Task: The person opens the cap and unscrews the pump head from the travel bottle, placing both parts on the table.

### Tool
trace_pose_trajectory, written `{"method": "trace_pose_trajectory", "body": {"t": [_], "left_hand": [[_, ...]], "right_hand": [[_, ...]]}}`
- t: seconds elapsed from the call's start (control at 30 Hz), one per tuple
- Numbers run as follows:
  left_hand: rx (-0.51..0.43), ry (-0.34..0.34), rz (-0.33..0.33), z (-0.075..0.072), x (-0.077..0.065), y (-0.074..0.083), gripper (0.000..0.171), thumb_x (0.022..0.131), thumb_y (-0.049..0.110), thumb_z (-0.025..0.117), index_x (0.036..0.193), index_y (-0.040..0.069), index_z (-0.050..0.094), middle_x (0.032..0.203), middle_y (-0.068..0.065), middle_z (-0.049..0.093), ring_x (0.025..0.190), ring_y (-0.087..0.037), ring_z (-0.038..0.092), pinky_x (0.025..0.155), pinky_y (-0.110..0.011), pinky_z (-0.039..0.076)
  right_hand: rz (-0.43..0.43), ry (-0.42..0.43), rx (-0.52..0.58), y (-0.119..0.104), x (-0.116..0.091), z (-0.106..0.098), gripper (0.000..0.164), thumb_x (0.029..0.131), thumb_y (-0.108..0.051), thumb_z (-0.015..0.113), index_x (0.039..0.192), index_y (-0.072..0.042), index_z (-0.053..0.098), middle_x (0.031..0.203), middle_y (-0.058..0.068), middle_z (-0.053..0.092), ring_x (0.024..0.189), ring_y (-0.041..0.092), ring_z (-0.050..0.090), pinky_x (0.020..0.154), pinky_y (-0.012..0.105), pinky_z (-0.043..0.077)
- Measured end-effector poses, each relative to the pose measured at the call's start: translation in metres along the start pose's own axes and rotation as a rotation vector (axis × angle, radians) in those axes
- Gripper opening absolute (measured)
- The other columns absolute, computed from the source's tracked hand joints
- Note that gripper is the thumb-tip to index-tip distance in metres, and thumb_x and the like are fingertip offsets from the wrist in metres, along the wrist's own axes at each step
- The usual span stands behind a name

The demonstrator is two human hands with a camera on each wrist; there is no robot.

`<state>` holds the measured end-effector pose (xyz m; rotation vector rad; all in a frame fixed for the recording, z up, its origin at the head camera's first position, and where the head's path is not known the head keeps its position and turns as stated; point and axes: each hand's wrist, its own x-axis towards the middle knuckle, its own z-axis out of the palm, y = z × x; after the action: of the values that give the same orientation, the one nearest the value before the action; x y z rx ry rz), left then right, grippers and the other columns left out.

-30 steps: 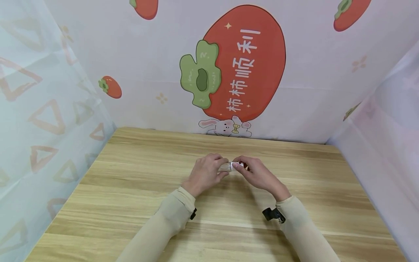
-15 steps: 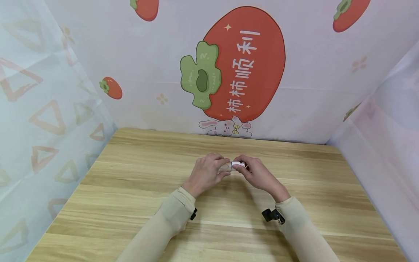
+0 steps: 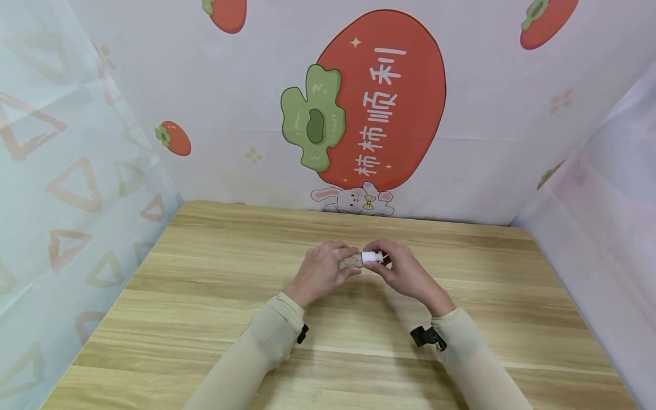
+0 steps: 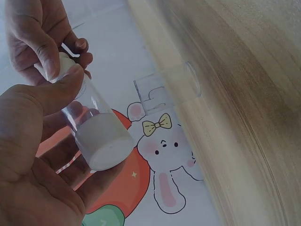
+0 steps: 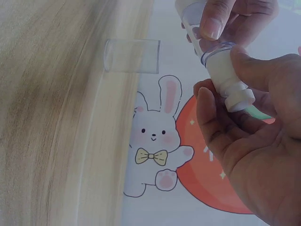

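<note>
A small pump bottle (image 4: 106,136) with a clear body and a whitish lower part is held between both hands. My left hand (image 3: 323,269) grips its clear body, thumb along the side and fingers beneath, in the left wrist view. My right hand (image 3: 402,273) pinches the white pump top (image 5: 223,73) between thumb and fingers, and its small white nozzle end (image 5: 240,99) pokes out beyond them. Top and body are in line, tilted in both wrist views. Past the hands a clear open-ended cylinder (image 4: 167,89), like a cap, stands on the table.
The wood-grain table (image 3: 205,319) reaches back to a white sheet wall (image 3: 230,85) printed with persimmons and a rabbit (image 5: 155,136). White sheets (image 3: 77,171) also hang at both sides. Black wrist straps (image 3: 427,337) sit over the beige sleeves.
My right hand's fingers and thumb have shifted around the pump top, so more of its white part shows between them. My left hand has hardly moved.
</note>
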<state>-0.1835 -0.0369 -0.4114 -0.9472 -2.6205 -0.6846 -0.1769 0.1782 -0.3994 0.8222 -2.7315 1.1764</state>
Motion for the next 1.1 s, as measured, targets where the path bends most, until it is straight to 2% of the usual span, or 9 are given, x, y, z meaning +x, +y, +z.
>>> {"method": "trace_pose_trajectory", "body": {"t": [0.37, 0.57, 0.8, 1.1], "left_hand": [[-0.043, -0.011, -0.022, 0.0008, 0.0002, -0.0008, 0.035, 0.087, 0.028, 0.083, 0.116, 0.01, 0.076, 0.104, -0.004, 0.075, 0.091, -0.02, 0.069, 0.073, -0.038, 0.058], [-0.05, -0.021, -0.032, 0.0004, -0.0001, -0.0012, 0.036, 0.086, 0.028, 0.084, 0.116, 0.009, 0.076, 0.103, -0.005, 0.074, 0.09, -0.019, 0.07, 0.073, -0.037, 0.058], [-0.051, -0.028, -0.032, 0.0015, 0.0005, -0.0025, 0.036, 0.085, 0.03, 0.084, 0.115, 0.011, 0.077, 0.102, -0.003, 0.075, 0.091, -0.019, 0.07, 0.073, -0.038, 0.058], [-0.063, -0.027, -0.024, 0.001, 0.0021, -0.002, 0.035, 0.085, 0.028, 0.084, 0.115, 0.011, 0.077, 0.1, -0.003, 0.074, 0.088, -0.017, 0.069, 0.072, -0.036, 0.057]], "right_hand": [[-0.049, 0.014, 0.029, 0.0017, -0.0021, 0.0018, 0.03, 0.088, -0.002, 0.079, 0.115, -0.006, 0.067, 0.109, 0.005, 0.066, 0.094, 0.019, 0.063, 0.079, 0.039, 0.06], [-0.036, 0.024, 0.073, 0.0005, -0.002, 0.0022, 0.025, 0.088, -0.002, 0.078, 0.11, -0.008, 0.069, 0.107, 0.002, 0.065, 0.096, 0.019, 0.063, 0.082, 0.041, 0.059], [-0.03, 0.043, 0.126, 0.0001, 0.0, 0.002, 0.011, 0.094, -0.007, 0.072, 0.104, -0.01, 0.071, 0.104, -0.002, 0.065, 0.094, 0.015, 0.064, 0.084, 0.037, 0.058], [-0.095, 0.107, 0.103, 0.0012, 0.0026, 0.0026, 0.015, 0.095, -0.001, 0.069, 0.108, -0.006, 0.07, 0.103, 0.002, 0.068, 0.093, 0.017, 0.065, 0.077, 0.04, 0.058]]}}
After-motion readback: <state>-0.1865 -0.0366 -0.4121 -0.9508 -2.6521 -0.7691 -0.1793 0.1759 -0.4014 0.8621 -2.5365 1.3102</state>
